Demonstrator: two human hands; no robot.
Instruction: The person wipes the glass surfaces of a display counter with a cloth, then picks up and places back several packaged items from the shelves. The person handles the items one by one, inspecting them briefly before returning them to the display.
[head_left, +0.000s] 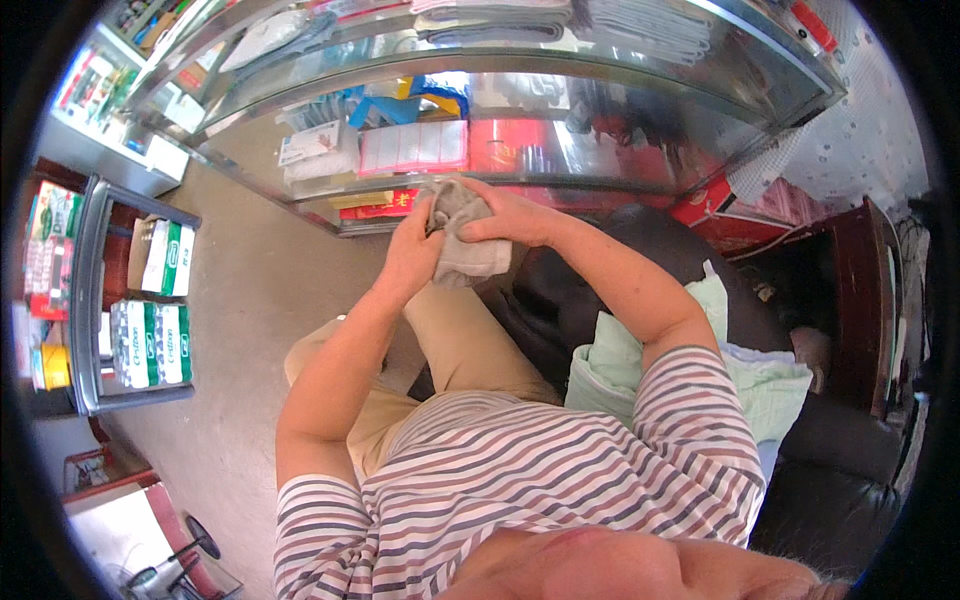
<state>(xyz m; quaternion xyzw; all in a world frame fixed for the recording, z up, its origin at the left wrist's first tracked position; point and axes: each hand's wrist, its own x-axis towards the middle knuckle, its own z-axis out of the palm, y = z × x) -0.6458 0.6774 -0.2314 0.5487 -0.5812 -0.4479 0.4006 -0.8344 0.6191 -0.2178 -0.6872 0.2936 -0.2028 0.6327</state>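
Observation:
Between both hands is a crumpled grey-beige cloth (474, 259), held up in front of a glass display case. My left hand (415, 244) grips its left side, the fingers partly hidden behind the fabric. On the right side my right hand (514, 214) clasps it, thumb pressed across the front and fingers over the top. One folded edge of the cloth hangs below the hands, above my knee. Its exact kind cannot be made out.
The glass display case (300, 191) with packaged goods spans the front. Light green fabric (607, 360) lies by my right elbow on a dark leather sofa (825, 480). At left, a rack (91, 300) holds wrapped bottle packs (150, 345). A dark wooden cabinet (855, 300) stands at right.

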